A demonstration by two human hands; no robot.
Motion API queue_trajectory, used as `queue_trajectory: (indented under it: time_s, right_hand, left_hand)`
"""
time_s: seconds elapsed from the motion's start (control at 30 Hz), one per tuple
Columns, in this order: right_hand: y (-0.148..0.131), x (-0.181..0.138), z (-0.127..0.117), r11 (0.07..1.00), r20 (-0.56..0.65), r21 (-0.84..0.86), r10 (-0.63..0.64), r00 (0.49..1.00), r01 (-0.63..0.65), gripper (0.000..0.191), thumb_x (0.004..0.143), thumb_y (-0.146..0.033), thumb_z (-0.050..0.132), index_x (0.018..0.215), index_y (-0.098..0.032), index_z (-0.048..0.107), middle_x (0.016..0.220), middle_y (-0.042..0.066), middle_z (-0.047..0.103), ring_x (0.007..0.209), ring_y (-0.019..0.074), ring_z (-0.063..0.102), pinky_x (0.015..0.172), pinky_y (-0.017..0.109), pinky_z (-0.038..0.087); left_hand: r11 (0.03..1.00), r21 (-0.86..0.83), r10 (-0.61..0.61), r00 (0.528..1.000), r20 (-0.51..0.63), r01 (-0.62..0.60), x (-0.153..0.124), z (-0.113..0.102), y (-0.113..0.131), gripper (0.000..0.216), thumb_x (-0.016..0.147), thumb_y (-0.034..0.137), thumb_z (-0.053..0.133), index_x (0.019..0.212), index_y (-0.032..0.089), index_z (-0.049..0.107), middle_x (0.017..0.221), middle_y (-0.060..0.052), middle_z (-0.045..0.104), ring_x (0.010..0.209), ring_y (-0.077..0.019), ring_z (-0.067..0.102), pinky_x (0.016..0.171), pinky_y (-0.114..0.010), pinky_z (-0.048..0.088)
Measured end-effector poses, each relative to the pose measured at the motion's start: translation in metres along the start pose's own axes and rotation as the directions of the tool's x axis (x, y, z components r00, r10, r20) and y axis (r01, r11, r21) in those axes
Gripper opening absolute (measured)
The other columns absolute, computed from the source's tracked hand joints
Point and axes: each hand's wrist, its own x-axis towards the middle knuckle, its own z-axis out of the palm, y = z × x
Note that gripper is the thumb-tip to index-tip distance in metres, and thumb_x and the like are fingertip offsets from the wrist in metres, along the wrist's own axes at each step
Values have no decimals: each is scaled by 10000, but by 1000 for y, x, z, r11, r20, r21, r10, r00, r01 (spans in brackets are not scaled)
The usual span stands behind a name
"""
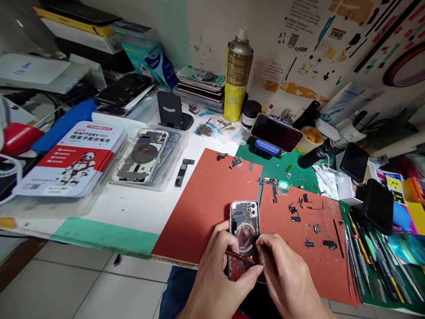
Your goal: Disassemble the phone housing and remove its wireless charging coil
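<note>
An opened phone housing (245, 221), silver-framed with its inner parts showing, lies on a red-brown mat (206, 199) near the desk's front edge. My left hand (219, 274) curls round its lower left side, fingers closed on the frame. My right hand (285, 279) is pinched over the housing's lower middle and holds a thin red tool (239, 257) that lies across the housing. Small loose phone parts (299, 212) are scattered on the mat to the right.
A second bare phone housing (142, 155) lies in a clear tray at left, beside a red-and-white battery box (73, 159). A spray can (237, 75) stands at the back, a phone (275, 132) on a stand. Tweezers and screwdrivers (368, 261) lie at right.
</note>
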Motion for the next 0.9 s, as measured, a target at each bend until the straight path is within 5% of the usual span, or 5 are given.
queue_trajectory:
  time_s: [0.13, 0.37, 0.63, 0.9]
  right_hand:
    - [-2, 5, -5, 998, 30, 56, -26, 999, 24, 348, 1023, -66, 410, 1308, -233, 520, 1067, 54, 672, 872, 143, 698, 732, 265, 598]
    - [-6, 11, -6, 992, 94, 116, 37, 995, -48, 248, 1026, -79, 460, 1159, -239, 595, 1009, 35, 646, 817, 149, 639, 699, 295, 562]
    - [-1, 9, -4, 997, 113, 71, 34, 993, -42, 239, 1015, -62, 459, 1152, -191, 606, 988, 63, 650, 836, 183, 601, 696, 328, 532]
    - [-2, 12, -3, 982, 100, 166, 69, 993, -85, 256, 1073, -141, 424, 1281, -232, 542, 1054, 44, 655, 906, 178, 614, 788, 351, 531]
  left_hand:
    - [999, 22, 37, 999, -30, -37, 3, -1, 5, 275, 760, 176, 727, 793, 262, 468, 1208, -49, 652, 1050, -293, 713, 837, -423, 578]
    - [988, -109, 104, 994, -28, -106, 2, 2, -6, 223, 818, 153, 686, 855, 260, 494, 1155, -47, 678, 895, -221, 712, 712, -314, 563]
    - [944, -329, 14, 998, 63, 7, 4, -1, -13, 197, 876, 168, 720, 910, 253, 545, 1151, -24, 652, 880, -181, 692, 702, -269, 574]
    - [878, -478, 74, 995, 68, -33, 6, -2, -2, 207, 879, 138, 765, 883, 240, 585, 1146, -15, 674, 927, -164, 712, 740, -241, 596]
